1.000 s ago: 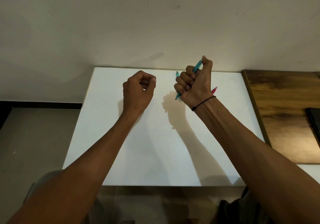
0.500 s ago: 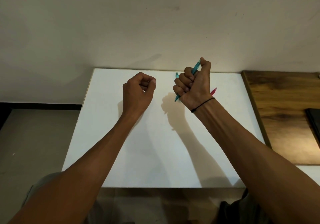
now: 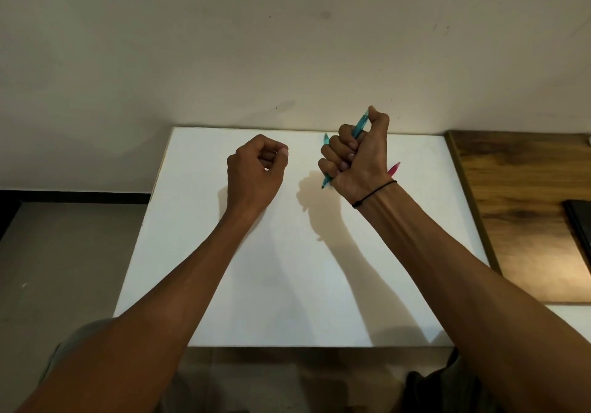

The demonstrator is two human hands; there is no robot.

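Note:
My right hand (image 3: 358, 156) is raised over the far right part of the white table (image 3: 287, 268), fisted round a teal pen (image 3: 360, 124) whose top sticks out by the thumb and whose tip shows below the little finger. A second teal pen end (image 3: 326, 139) peeks out behind the knuckles. A pink pen (image 3: 394, 168) shows behind the wrist; whether it is held or lying on the table I cannot tell. My left hand (image 3: 256, 172) hovers to the left with fingers curled into a fist, holding nothing.
A brown wooden board (image 3: 524, 214) lies along the table's right side, with a dark flat object (image 3: 580, 224) at its right edge. A pale wall rises directly behind the table. Grey floor shows to the left.
Both hands keep their fists and their places; the view has only drifted slightly.

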